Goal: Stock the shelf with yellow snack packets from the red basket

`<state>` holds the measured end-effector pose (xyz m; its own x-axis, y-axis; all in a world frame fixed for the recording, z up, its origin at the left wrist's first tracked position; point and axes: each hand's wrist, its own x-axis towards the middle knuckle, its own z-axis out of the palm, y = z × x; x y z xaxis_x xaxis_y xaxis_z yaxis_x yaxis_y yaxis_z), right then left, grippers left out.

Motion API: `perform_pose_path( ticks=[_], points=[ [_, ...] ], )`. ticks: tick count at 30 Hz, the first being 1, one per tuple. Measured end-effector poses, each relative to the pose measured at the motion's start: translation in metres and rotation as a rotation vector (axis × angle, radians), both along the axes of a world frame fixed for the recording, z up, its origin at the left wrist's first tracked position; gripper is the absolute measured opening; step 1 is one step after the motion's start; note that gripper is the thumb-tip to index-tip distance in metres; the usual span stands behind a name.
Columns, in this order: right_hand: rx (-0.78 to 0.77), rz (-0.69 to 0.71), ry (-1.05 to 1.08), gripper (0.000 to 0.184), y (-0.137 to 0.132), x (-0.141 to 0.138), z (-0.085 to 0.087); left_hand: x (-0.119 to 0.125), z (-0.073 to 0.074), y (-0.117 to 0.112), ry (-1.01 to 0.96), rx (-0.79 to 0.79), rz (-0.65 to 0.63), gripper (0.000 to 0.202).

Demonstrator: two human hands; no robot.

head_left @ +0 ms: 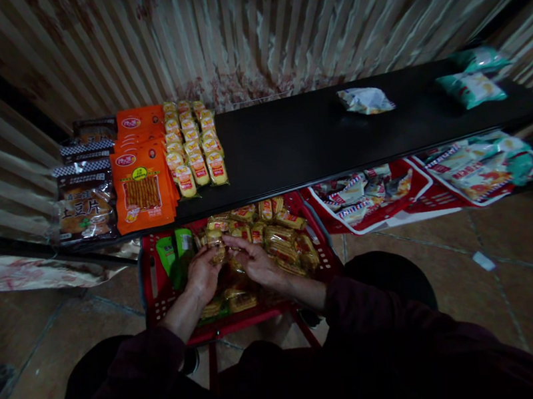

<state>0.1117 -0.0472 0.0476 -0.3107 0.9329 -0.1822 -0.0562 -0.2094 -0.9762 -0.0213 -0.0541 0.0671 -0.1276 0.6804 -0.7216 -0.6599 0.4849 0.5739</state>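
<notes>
My left hand (204,271) is closed on a small clear-wrapped snack pack (215,240) with yellow pieces inside, held above a red basket (162,308). Close by on its right, my right hand (254,261) has its fingers stretched toward that pack; whether they touch it is hard to tell in the dim light. Many similar yellow snack packs (282,244) fill the basket beneath both hands. Green packets (169,261) stand at the basket's left end. On the black shelf (278,144), matching yellow packs (198,168) sit in rows.
Orange snack bags (142,189) and dark brown bags (86,204) stand at the shelf's left. A white packet (366,101) and teal packets (474,87) lie farther right. Two more baskets, one holding white-and-red packets (361,194), the other larger bags (479,169), sit under the shelf edge.
</notes>
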Motion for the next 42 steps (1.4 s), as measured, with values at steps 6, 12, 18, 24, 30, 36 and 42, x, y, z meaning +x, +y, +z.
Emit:
perform_pose_path(
  ticks=[6, 12, 18, 24, 30, 36, 42],
  points=[
    [0.002, 0.007, 0.004, 0.037, 0.000, -0.001, -0.007, 0.000, 0.001, 0.001, -0.086, -0.043, 0.010, 0.013],
    [0.076, 0.048, -0.049, 0.039, 0.001, 0.001, -0.006, 0.001, -0.003, 0.002, -0.123, -0.022, 0.033, 0.014],
    [0.172, 0.070, -0.177, 0.045, 0.001, 0.004, -0.004, 0.002, -0.004, 0.002, -0.176, -0.033, 0.072, 0.018],
    [0.242, 0.088, -0.256, 0.045, 0.004, 0.006, -0.006, 0.001, -0.008, 0.001, -0.204, -0.004, 0.054, 0.017],
    [0.309, 0.127, -0.341, 0.045, 0.006, 0.006, -0.003, -0.001, -0.012, -0.001, -0.242, 0.041, 0.030, 0.017],
    [0.459, 0.197, -0.469, 0.050, 0.004, 0.007, -0.002, -0.001, -0.011, -0.001, -0.260, 0.025, 0.046, 0.021],
    [0.571, 0.282, -0.563, 0.056, 0.004, 0.008, -0.007, -0.002, -0.010, -0.001, -0.267, -0.003, 0.054, 0.017]
  ],
)
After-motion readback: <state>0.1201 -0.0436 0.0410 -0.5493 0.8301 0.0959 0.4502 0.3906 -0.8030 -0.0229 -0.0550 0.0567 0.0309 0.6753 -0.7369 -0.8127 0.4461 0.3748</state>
